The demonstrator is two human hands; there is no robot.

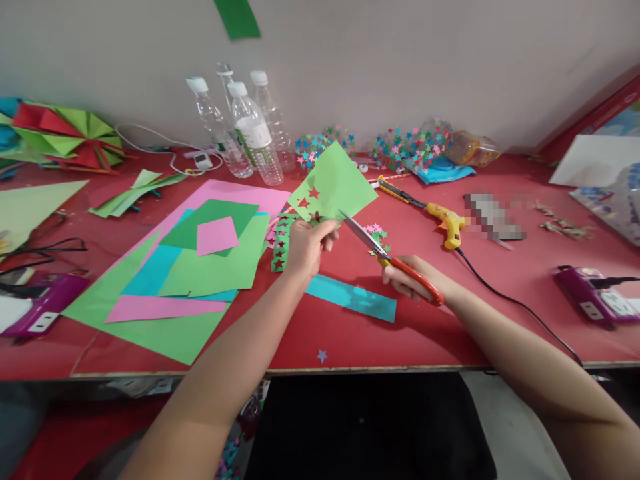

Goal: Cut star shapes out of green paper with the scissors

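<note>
Red-handled scissors [400, 265] point forward-left, long axis slanting toward green paper [343, 180]

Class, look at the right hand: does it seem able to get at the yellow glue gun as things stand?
Probably yes: the yellow glue gun lies just beyond the right hand, with nothing seen between them, though the hand would likely need to put down the scissors first.
</note>
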